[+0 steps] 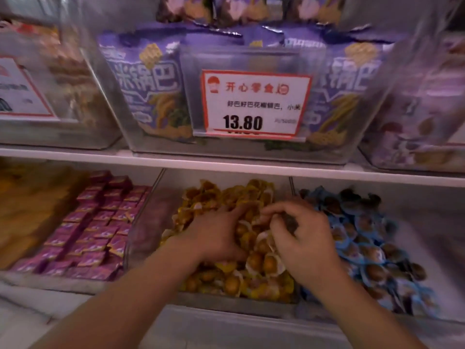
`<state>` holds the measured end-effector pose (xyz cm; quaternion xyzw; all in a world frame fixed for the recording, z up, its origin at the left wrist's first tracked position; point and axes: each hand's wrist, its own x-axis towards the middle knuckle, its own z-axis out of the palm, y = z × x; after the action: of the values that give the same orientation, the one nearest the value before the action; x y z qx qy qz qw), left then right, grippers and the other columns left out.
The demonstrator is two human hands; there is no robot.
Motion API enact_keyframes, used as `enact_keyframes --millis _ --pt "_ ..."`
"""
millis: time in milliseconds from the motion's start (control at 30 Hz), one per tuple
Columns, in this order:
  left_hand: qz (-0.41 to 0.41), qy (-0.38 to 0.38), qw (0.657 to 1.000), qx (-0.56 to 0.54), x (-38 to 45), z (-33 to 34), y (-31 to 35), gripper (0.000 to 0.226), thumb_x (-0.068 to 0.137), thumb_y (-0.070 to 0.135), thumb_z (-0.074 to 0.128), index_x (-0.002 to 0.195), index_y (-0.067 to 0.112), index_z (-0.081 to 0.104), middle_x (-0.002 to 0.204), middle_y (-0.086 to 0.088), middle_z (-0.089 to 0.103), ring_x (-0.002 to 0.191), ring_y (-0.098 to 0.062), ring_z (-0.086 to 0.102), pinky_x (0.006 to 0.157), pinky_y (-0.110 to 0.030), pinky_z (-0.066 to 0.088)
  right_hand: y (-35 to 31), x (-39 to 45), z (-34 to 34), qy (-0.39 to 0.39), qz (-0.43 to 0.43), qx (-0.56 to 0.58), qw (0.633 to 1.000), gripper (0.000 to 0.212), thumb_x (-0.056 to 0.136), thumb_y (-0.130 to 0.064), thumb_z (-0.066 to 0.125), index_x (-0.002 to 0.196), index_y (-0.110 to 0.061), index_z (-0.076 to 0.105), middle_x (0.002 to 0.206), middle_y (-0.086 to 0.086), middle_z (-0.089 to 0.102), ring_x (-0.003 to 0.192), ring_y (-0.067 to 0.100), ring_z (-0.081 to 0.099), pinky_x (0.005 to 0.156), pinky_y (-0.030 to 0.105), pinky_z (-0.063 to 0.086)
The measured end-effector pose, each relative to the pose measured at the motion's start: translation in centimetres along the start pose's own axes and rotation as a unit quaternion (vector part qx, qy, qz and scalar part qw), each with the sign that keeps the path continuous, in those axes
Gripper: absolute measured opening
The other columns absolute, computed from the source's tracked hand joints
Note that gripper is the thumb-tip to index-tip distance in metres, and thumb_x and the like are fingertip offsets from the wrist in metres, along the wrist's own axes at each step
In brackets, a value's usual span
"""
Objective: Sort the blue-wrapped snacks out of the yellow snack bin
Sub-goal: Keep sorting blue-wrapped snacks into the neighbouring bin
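A shop shelf [226, 163] is seen, clear bins in a row beneath it. Both hands are buried in the yellow bin [234, 302]. The left hand [216, 235] is spread flat on the yellow snacks [261, 263], fingers relaxed. The right hand [299, 238], right of it, is curled round a dark snack [289, 222]; blue wrapping cannot be confirmed. Right of the yellow bin, blue snacks [364, 243] are piled. Light, crinkly, slippery wrappers are judged best pinched at the edge.

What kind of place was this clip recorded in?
Most likely a snack shop's bulk aisle: a price card reading 13.80 on a clear bin of purple bags, and shelf bins of loose wrapped snacks below.
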<state>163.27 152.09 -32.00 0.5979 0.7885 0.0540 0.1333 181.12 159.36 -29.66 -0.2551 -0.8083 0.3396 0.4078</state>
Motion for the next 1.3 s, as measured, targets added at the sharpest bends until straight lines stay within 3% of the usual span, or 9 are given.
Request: enact_keyframes --millis 267,467,567,700,900,1000,1100,1200,1300 --pt "-0.102 -0.008 0.978 0.182 4.4 -5.0 -4.7 0.054 0.089 0.060 0.053 0.131 0.027 0.050 0.126 -0.007 0.053 0.115 -0.030 0.055 0.091 -0.043 0.040 0.5 -0.3 -0.2 -0.005 -0.005 0.042 0.999 0.019 0.083 -0.031 0.051 0.088 -0.037 0.069 0.084 -0.013 0.070 0.078 0.004 0.065 0.063 0.013 0.047" --pt "-0.115 0.114 0.977 0.140 1.5 -5.3 -4.6 0.075 0.088 0.044 0.058 0.151 0.019 0.027 0.148 -0.015 0.041 0.130 -0.037 0.046 0.105 -0.046 0.042 0.4 -0.4 0.1 0.001 0.007 0.076 0.997 0.019 0.081 -0.032 0.051 0.088 -0.036 0.069 0.082 -0.011 0.071 0.083 0.008 0.067 0.069 0.028 0.052" --pt "-0.005 0.128 0.988 0.091 -0.9 -3.8 -2.7 0.077 0.084 0.054 0.055 0.150 0.025 0.031 0.149 -0.014 0.040 0.133 -0.036 0.043 0.107 -0.047 0.040 0.2 -0.4 0.1 0.002 0.007 0.075 0.997 0.020 0.081 -0.032 0.051 0.087 -0.036 0.069 0.082 -0.013 0.070 0.085 0.007 0.068 0.074 0.030 0.054" --pt "0.128 0.004 0.988 0.083 -1.5 -0.9 0.2 0.068 0.083 0.056 0.057 0.144 0.032 0.041 0.131 -0.004 0.052 0.113 -0.029 0.057 0.095 -0.041 0.046 0.0 -0.3 0.1 0.013 -0.001 0.068 0.998 0.019 0.081 -0.030 0.051 0.081 -0.034 0.070 0.080 -0.012 0.070 0.084 0.007 0.067 0.075 0.029 0.055" --pt "0.051 -0.056 0.983 0.166 -1.2 -2.7 -3.2 0.078 0.080 0.076 0.052 0.145 0.039 0.033 0.141 0.003 0.047 0.129 -0.028 0.045 0.106 -0.044 0.032 0.2 -0.4 0.0 0.007 0.008 0.069 0.998 0.020 0.082 -0.030 0.051 0.080 -0.033 0.071 0.081 -0.013 0.069 0.079 0.009 0.067 0.070 0.039 0.056" --pt "0.019 -0.036 0.973 0.228 -1.5 -5.3 -4.7 0.040 0.082 0.061 0.060 0.114 0.036 0.058 0.122 0.004 0.060 0.115 -0.024 0.056 0.101 -0.040 0.039 0.4 -0.4 0.1 0.007 0.012 0.068 0.998 0.020 0.082 -0.032 0.051 0.081 -0.033 0.071 0.083 -0.011 0.069 0.080 0.008 0.067 0.069 0.038 0.056" --pt "-0.003 -0.016 0.959 0.283 -1.8 -6.7 -5.1 0.031 0.080 0.042 0.062 0.066 0.025 0.041 0.095 0.000 0.067 0.101 -0.025 0.062 0.105 -0.040 0.037 0.5 -0.3 0.2 0.007 0.013 0.070 0.997 0.020 0.082 -0.031 0.051 0.080 -0.033 0.071 0.083 -0.011 0.068 0.083 0.009 0.067 0.072 0.036 0.056" --pt "-0.026 -0.022 0.963 0.266 -1.7 -5.9 -4.5 0.011 0.082 0.035 0.060 0.080 0.027 0.054 0.098 0.002 0.067 0.104 -0.023 0.062 0.113 -0.043 0.029 0.5 -0.3 0.2 0.004 0.011 0.071 0.997 0.019 0.082 -0.031 0.052 0.080 -0.033 0.070 0.082 -0.010 0.068 0.083 0.010 0.066 0.072 0.036 0.056" --pt "-0.001 -0.008 0.982 0.187 -1.6 -4.3 -3.7 0.030 0.083 0.047 0.051 0.102 0.029 0.065 0.112 0.003 0.064 0.109 -0.022 0.061 0.107 -0.040 0.036 0.3 -0.3 0.2 0.008 0.011 0.077 0.997 0.019 0.082 -0.033 0.051 0.080 -0.033 0.070 0.081 -0.010 0.068 0.079 0.009 0.066 0.066 0.033 0.055"
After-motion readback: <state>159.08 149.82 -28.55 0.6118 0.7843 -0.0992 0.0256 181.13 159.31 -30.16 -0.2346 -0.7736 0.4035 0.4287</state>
